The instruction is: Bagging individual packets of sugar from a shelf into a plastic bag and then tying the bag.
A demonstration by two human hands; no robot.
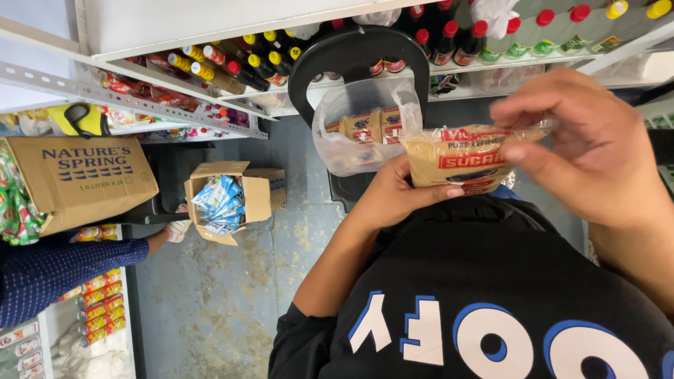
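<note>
Head view, looking down past a black shirt (484, 295) with blue-and-white lettering. Both hands on one small clear packet of brown sugar (456, 160), held at chest height in front of the shelves. Left hand (393, 193) grips the packet's lower left side, thumb lying across its front. Right hand (590, 140) pinches the packet's top right corner, fingers pressed together, slightly blurred. Just behind the packet: black basket (358, 52) holding a clear plastic bag (344, 140) with more packets inside. Sauce bottles (449, 38) line the shelf above. Open carton of blue sachets (225, 200) on the floor, left. Another person's blue sleeve (63, 267) at far left.
</note>
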